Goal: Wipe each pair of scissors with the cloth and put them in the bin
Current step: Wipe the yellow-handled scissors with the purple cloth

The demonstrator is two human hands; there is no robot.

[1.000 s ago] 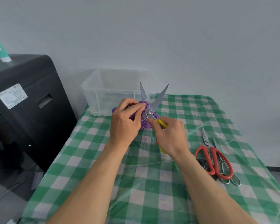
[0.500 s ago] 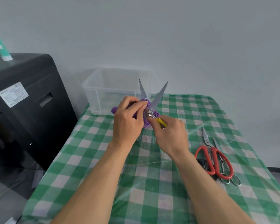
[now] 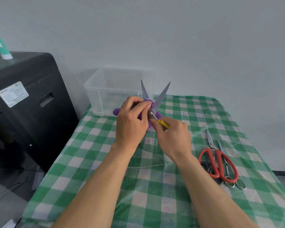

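Barely anything has shifted in the last second: your hands have lifted the yellow-handled scissors [image 3: 161,96] a touch, blades spread in a V. Your left hand [image 3: 132,122] pinches the purple cloth [image 3: 116,111] round the left blade and hides most of it; your right hand [image 3: 173,137] curls round the yellow handles, covering nearly all of them. Behind stands the clear bin [image 3: 105,96], its contents unreadable through cloudy walls; red-handled scissors [image 3: 219,162] and steel scissors [image 3: 237,183] lie overlapped at your right on the green-checked table [image 3: 105,178], beside a black machine [image 3: 31,112].
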